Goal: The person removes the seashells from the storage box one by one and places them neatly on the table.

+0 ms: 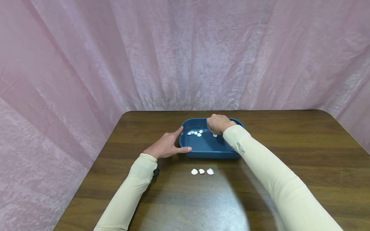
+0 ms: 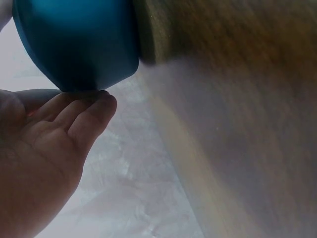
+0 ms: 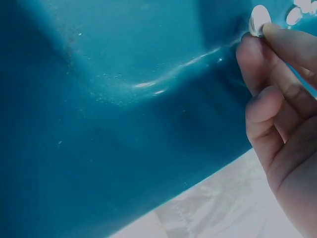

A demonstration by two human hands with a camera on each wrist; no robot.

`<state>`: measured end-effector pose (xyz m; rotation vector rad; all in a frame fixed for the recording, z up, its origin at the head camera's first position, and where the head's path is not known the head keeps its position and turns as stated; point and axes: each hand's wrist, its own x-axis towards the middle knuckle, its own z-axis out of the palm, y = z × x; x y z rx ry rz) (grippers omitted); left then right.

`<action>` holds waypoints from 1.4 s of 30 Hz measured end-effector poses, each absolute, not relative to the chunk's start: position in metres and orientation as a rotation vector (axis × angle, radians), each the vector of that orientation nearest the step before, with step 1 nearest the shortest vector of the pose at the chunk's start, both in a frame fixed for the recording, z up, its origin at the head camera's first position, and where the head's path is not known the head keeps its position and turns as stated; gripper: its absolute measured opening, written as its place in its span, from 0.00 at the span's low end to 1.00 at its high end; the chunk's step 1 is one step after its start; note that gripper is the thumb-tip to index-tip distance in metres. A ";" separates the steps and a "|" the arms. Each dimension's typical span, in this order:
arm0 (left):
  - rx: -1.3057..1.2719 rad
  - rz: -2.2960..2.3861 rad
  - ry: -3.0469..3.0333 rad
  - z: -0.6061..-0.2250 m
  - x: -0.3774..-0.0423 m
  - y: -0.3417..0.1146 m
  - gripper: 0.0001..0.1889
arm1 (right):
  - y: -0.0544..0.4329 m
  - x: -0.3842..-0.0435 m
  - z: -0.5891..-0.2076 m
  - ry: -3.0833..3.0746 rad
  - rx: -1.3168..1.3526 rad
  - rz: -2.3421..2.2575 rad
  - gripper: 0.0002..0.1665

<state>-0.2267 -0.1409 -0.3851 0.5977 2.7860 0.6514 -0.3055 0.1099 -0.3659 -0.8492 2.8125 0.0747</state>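
Observation:
A blue rectangular tray sits on the wooden table, with several small white seashells lying in its left half. My left hand is at the tray's left end, thumb by the near corner and index finger at the left rim. In the left wrist view, its fingers lie nearly straight against the tray's outer wall. Over the inside of the tray, my right hand pinches a white seashell between thumb and fingertips, close over the tray floor.
On the table in front of the tray, three white seashells lie in a row. Behind the wooden table hangs a pink curtain. Light sleeves cover both forearms.

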 end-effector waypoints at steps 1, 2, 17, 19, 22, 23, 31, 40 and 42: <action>0.597 0.652 2.784 -0.385 -0.227 -0.141 0.59 | 0.110 -0.305 -0.365 2.814 -0.855 0.074 0.20; 0.594 0.653 2.783 -0.385 -0.226 -0.141 0.59 | 0.110 -0.304 -0.364 2.816 -0.863 0.060 0.19; 0.582 0.651 2.780 -0.383 -0.227 -0.142 0.59 | 0.106 -0.291 -0.338 2.693 -0.956 -0.193 0.11; 0.582 0.654 2.780 -0.383 -0.227 -0.142 0.59 | 0.108 -0.289 -0.336 2.687 -0.978 -0.222 0.10; 0.583 0.656 2.781 -0.383 -0.227 -0.142 0.60 | 0.110 -0.285 -0.332 2.677 -1.000 -0.266 0.09; 0.583 0.656 2.781 -0.383 -0.227 -0.141 0.60 | 0.111 -0.284 -0.330 2.676 -1.010 -0.275 0.09; 0.585 0.654 2.776 -0.384 -0.226 -0.140 0.59 | 0.115 -0.269 -0.322 2.681 -1.110 -0.340 0.08; 0.599 0.647 2.782 -0.383 -0.226 -0.140 0.59 | 0.123 -0.245 -0.314 2.710 -1.199 -0.369 0.09; 0.597 0.650 2.784 -0.383 -0.226 -0.140 0.59 | 0.125 -0.240 -0.313 2.714 -1.209 -0.383 0.09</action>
